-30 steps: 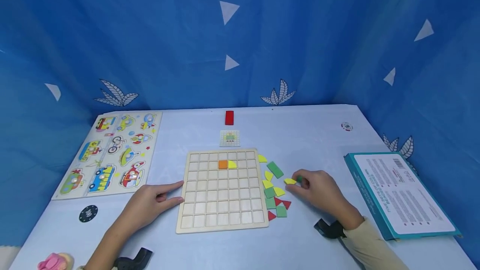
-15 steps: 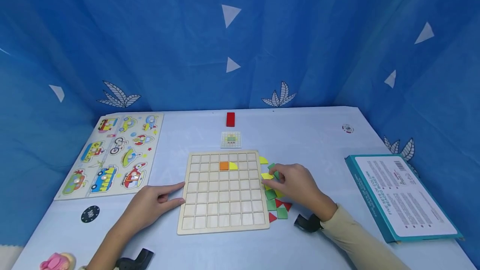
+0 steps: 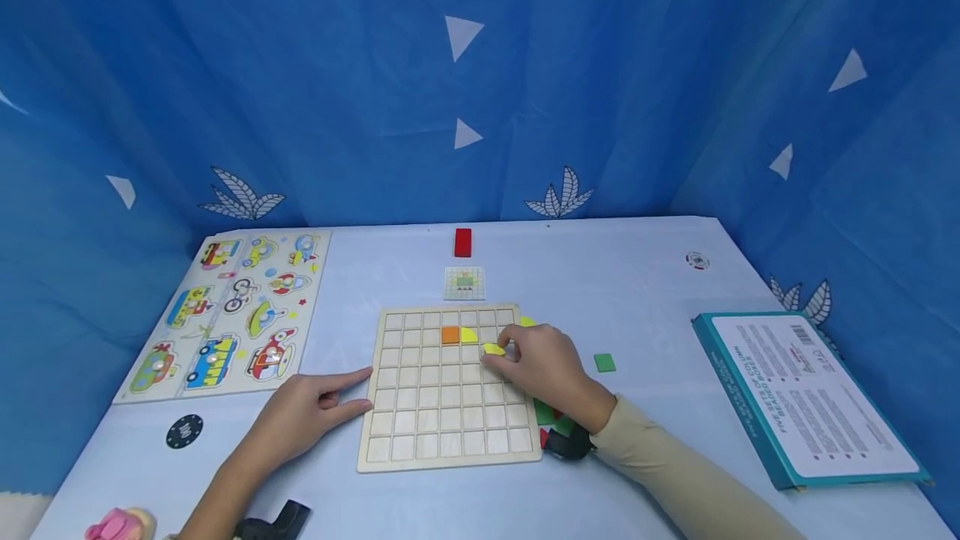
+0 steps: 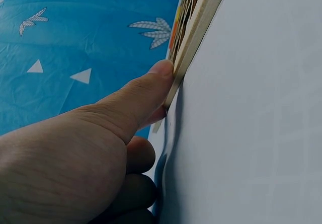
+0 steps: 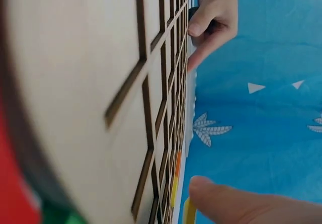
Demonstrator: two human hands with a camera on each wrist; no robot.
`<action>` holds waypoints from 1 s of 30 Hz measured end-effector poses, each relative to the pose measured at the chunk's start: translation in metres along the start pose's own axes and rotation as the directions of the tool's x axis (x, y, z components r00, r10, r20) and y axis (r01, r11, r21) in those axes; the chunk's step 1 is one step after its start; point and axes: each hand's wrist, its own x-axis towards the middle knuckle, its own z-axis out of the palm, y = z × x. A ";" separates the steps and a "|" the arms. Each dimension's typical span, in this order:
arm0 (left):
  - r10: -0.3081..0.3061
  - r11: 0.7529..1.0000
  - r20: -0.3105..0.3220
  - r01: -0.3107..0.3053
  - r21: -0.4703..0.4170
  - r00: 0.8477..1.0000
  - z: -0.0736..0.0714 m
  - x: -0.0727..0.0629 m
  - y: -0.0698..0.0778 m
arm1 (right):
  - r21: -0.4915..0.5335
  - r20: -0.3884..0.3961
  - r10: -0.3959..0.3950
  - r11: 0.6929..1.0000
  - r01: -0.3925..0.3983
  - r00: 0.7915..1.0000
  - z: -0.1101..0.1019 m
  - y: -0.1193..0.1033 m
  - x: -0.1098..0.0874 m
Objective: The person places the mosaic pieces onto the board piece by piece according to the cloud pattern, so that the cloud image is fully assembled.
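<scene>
Blue cloth (image 3: 360, 107) with white triangles and leaf prints hangs behind and around the pale worktop (image 3: 637, 298) I work on. Farthest left lies a vehicle puzzle board (image 3: 291, 317); nearer me are a pink object (image 3: 120, 524), cut off by the lower edge of view, and a black chip (image 3: 184, 432). Next comes my left hand (image 3: 300, 415), gripping nothing: thumb and forefinger reach out straight to the near-square grid board (image 3: 427, 422), touching its left edge. That steadies it only lightly, I'd judge; a push from the other side could turn the board and shake seated pieces loose. On it an orange square (image 3: 450, 335) and a yellow quarter-round (image 3: 468, 335) sit side by side. Beyond its far edge are a small pattern card (image 3: 465, 283) and, past that, a red block (image 3: 462, 242).

Over the board's right part, my right hand (image 3: 547, 365) pinches a second yellow piece (image 3: 493, 349), apparently raised off the cells. Its curved side could end up facing wrongly if my fingers twist, or it could catch on a ridge if I lower it tilted. My wrist is above the loose pieces (image 3: 544, 413), partly hiding them; a dragging strap could scatter them. Rightward lie a lone green square (image 3: 604, 362), a white chip (image 3: 697, 261) and a teal-edged box (image 3: 813, 398).
</scene>
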 end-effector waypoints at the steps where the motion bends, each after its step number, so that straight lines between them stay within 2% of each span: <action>1: -0.004 1.000 0.000 0.004 0.001 1.000 0.000 0.000 0.000 | -0.005 0.008 0.003 1.000 -0.003 1.000 0.002 -0.001 0.001; 11: 0.007 1.000 -0.011 -0.007 0.016 1.000 0.000 0.000 -0.002 | -0.069 0.034 0.014 0.998 -0.012 0.999 0.008 -0.002 0.004; 19: -0.008 1.000 -0.006 0.008 0.008 1.000 0.001 -0.002 -0.002 | -0.021 0.038 -0.013 1.000 0.014 0.999 0.006 -0.004 0.001; 30: 0.030 0.999 -0.025 -0.029 0.023 0.999 0.002 0.001 -0.002 | 0.034 0.029 -0.043 0.999 0.042 0.999 0.008 0.003 -0.001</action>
